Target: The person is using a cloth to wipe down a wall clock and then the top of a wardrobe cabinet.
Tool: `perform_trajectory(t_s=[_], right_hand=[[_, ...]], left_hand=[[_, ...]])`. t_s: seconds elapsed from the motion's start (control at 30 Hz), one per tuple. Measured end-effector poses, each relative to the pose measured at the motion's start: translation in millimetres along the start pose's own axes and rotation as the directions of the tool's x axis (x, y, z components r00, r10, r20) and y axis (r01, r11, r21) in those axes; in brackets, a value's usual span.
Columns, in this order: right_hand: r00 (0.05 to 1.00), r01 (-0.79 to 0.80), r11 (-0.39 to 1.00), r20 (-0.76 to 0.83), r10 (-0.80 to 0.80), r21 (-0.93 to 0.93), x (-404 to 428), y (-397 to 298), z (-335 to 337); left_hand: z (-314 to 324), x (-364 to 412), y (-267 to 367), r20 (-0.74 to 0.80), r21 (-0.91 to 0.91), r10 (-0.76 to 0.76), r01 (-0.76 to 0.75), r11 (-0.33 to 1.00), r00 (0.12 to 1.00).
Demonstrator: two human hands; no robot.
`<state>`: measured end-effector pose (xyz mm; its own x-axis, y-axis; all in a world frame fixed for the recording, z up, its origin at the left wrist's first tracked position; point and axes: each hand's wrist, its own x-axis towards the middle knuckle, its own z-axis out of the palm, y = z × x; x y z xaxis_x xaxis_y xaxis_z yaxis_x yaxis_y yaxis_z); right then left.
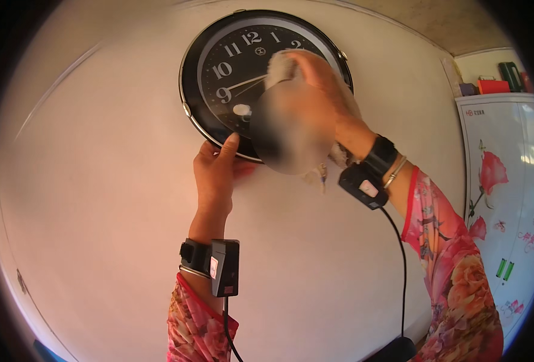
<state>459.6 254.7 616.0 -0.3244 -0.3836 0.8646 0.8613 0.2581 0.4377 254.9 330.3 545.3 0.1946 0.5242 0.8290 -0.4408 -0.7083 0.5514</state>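
Note:
A round black wall clock (194, 68) with white numerals and a silver-edged rim is against the pale wall, in the upper middle of the view. With the thumb on its front, my left hand (216, 167) grips the clock's lower left rim from below. My right hand (317, 95) presses a light-coloured cloth (279, 68) onto the right part of the clock face. A loose end of that cloth hangs below the hand. A round blurred patch covers part of my right hand and the lower face of the clock, so details there are hidden.
A white cabinet (488, 135) with rose decorations and green handles stands at the right. On its top are a red box (493, 86) and a dark green container (510, 76). Black cables (403, 280) hang from the devices strapped to both wrists.

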Motion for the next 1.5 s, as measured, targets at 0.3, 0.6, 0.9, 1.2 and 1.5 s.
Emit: perform_trajectory(t_s=[0.3, 0.6, 0.9, 1.2, 1.5], right_hand=[[0.97, 0.123, 0.945, 0.162, -0.179, 0.304, 15, -53, 28], [0.952, -0.044, 0.949, 0.303, -0.055, 0.311, -42, -29, -1], [0.855, -0.484, 0.875, 0.226, 0.466, 0.029, -99, 67, -61], [0.51, -0.855, 0.438, 0.292, 0.809, 0.28, -128, 13, -118], [0.06, -0.982, -0.022, 0.419, 0.906, 0.187, -183, -51, -134]], left_hand=[[13, 20, -24, -0.018, 0.034, 0.056, -0.056, 0.998, 0.998], [12, 39, -16, 0.029, -0.092, -0.016, 0.018, 0.996, 0.999], [0, 72, -41, 0.04, -0.093, 0.057, -0.053, 0.994, 0.998], [-8, 119, -100, -0.067, -0.158, 0.06, -0.07, 0.985, 0.996], [-30, 211, -182, -0.013, -0.148, 0.058, -0.06, 0.987, 0.998]])
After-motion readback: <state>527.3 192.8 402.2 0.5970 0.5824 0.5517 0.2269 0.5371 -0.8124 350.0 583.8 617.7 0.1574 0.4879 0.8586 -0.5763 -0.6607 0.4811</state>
